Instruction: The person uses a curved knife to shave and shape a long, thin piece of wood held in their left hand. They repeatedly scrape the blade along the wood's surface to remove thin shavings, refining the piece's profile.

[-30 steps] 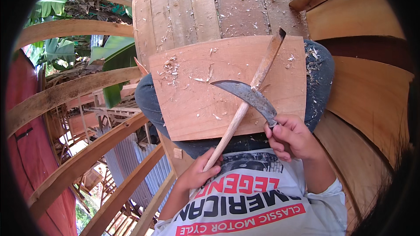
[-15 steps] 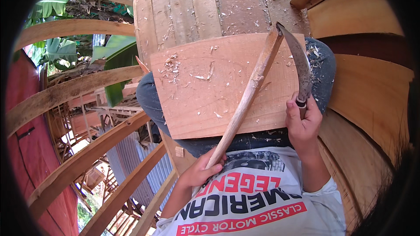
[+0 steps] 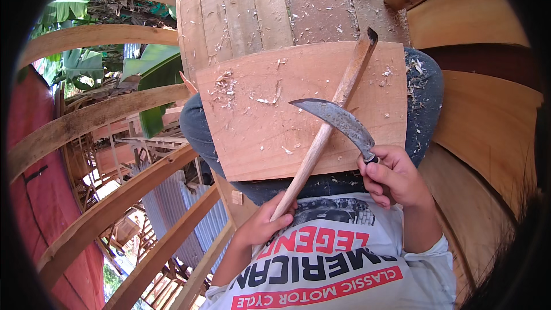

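My left hand [image 3: 267, 221] is closed around the near end of a wooden stick [image 3: 310, 161], which slants up and away to the right. The stick's far part is browner and ends in a dark tip. In my right hand [image 3: 396, 177] is a curved knife [image 3: 346, 125], gripped by its dark handle. Its blade arcs to the left and lies across the middle of the stick, pointed tip beyond it; whether the edge touches the wood I cannot tell. Beneath both, a wooden board [image 3: 247, 143] rests across my lap, with shavings scattered on it.
A plank floor [image 3: 241, 11] strewn with shavings lies beyond the board. Curved wooden panels [image 3: 482, 115] stand on the right. Along the left run wooden rails [image 3: 109, 117] with gaps between them; corrugated metal sheets [image 3: 172, 212] and banana leaves [image 3: 155, 66] show past them.
My right hand has come down and nearer, turning the knife from upright beside the stick's far end to lying leftward across its middle. The left hand and stick stay nearly still.
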Available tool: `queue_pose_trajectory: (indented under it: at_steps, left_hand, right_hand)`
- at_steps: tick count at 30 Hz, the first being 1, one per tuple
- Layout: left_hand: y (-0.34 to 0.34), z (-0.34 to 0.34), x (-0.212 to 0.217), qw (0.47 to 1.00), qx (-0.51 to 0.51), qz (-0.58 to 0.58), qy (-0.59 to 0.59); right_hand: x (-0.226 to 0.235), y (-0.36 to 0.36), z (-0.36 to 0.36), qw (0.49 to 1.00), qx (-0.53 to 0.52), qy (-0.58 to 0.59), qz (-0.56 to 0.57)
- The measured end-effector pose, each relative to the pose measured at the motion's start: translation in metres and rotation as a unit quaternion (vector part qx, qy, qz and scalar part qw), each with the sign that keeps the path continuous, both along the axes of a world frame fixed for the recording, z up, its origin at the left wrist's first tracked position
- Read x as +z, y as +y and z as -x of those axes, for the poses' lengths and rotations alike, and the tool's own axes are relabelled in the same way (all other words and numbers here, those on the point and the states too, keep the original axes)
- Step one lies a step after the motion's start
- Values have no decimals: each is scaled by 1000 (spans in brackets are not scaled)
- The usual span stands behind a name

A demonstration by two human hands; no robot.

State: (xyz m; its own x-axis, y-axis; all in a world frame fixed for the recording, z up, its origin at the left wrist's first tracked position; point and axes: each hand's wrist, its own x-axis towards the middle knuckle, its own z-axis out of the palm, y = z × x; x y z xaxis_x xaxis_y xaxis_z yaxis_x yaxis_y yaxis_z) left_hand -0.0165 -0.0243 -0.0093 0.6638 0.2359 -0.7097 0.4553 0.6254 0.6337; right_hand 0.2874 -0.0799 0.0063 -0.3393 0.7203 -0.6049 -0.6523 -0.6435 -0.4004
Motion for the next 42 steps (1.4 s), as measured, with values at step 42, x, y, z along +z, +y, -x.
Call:
queue_pose_trajectory:
  at_steps: [42]
  left_hand:
    - [1, -13, 2, 997, -57, -52, 26]
  right_hand:
    - [5, -1, -13, 994, -46, -99, -33]
